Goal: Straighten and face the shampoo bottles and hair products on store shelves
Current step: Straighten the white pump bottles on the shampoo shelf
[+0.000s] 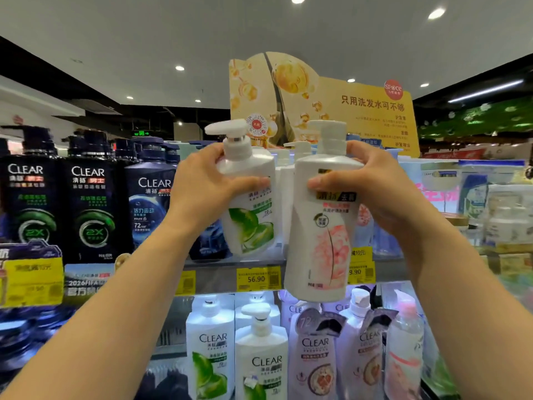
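Observation:
My left hand (202, 186) grips a white pump bottle with a green leaf label (251, 203), tilted to the right at the top shelf. My right hand (366, 183) grips a larger white pump bottle with a pink flower label (320, 226), held in front of the shelf edge (219, 280), its base hanging below the price strip. The two bottles almost touch side by side. Both labels face me.
Dark CLEAR bottles (89, 197) stand in a row on the top shelf to the left. White and pink CLEAR bottles (259, 356) fill the shelf below. Yellow price tags (258, 278) line the edge. A yellow cardboard sign (331, 105) rises behind; bagged products (476, 197) sit right.

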